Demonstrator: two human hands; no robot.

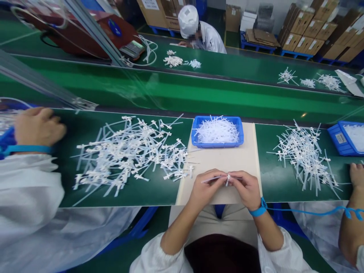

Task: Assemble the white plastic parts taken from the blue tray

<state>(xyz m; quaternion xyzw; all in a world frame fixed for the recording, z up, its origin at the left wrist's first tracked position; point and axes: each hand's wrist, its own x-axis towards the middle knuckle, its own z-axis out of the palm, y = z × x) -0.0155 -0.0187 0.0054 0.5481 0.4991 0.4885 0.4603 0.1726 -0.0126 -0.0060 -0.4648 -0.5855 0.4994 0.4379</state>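
Observation:
Over a beige board point(224, 161), my left hand point(206, 186) and my right hand point(246, 188) meet, thumbs and fingertips pinched together. Between them is a small white plastic connector with thin tubes point(228, 179). One thin translucent tube reaches left across my left fingers, and a short piece points down. Both hands are closed on this part. A blue wristband with a coiled cord circles my right wrist. Just beyond my hands stands a blue bin point(217, 145) filled with short white tubes point(218, 130). Left of the board lies a wide pile of tubes with white connectors point(127, 151).
Another pile of tubed connectors point(305, 155) lies right of the board, near a second blue bin point(339, 142). Co-workers' hands are at the far left point(40, 127) and right edge point(356, 175). A metal post point(93, 32) rises at upper left. One person point(199, 34) sits across the bench.

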